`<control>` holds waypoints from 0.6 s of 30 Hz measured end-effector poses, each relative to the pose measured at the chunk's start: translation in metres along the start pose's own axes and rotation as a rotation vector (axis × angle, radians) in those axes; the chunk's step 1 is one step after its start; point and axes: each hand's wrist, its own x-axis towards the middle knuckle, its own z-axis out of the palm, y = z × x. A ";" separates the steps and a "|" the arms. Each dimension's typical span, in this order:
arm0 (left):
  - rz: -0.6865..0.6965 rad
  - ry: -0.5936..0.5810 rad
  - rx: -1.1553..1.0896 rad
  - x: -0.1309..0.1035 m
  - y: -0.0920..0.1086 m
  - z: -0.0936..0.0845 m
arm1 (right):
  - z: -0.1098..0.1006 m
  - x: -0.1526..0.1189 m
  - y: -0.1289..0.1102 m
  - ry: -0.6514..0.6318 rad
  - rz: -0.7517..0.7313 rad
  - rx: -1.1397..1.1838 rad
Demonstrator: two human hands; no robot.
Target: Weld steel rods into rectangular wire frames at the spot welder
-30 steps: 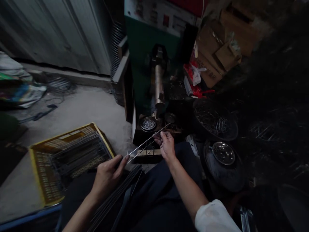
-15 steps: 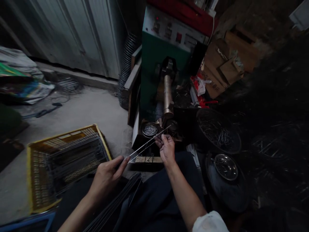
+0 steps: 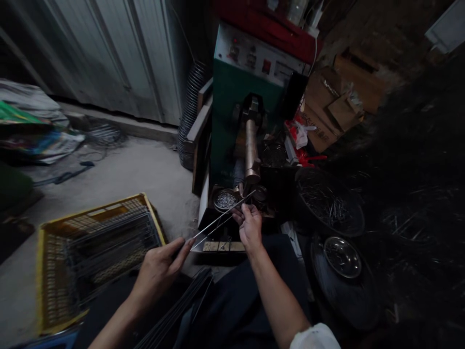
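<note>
My left hand (image 3: 162, 264) is closed on the near end of a thin bent metal wire (image 3: 214, 221), whose two strands run away from me. The far part of the wire lies at the fingers of my right hand (image 3: 250, 225), which pinch it. The wire's far tip is by the metal electrode parts below the thick copper-coloured arm (image 3: 252, 150) of a green machine (image 3: 232, 77). A small round dish of shiny metal bits (image 3: 224, 199) sits just left of the tip. A bundle of dark wires (image 3: 178, 310) rests on my lap.
A yellow plastic crate (image 3: 41, 271) holding wire racks stands at left. On the right are a dark basin (image 3: 358, 220) of metal pieces and a steel bowl (image 3: 342, 257) on a round dark lid. Cardboard boxes (image 3: 323, 111) lie behind. A coiled spring-like hose (image 3: 191, 106) stands beside the machine.
The view has tilted slightly, so the surroundings sit a little lower. Both hands keep the wire in nearly the same place at the machine.
</note>
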 end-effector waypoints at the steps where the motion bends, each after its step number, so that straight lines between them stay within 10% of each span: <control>1: -0.011 -0.005 0.005 0.000 0.000 -0.001 | 0.001 0.000 0.000 0.001 0.001 0.001; 18: -0.030 -0.031 0.020 0.007 -0.001 -0.003 | 0.008 0.007 0.000 0.032 0.011 -0.015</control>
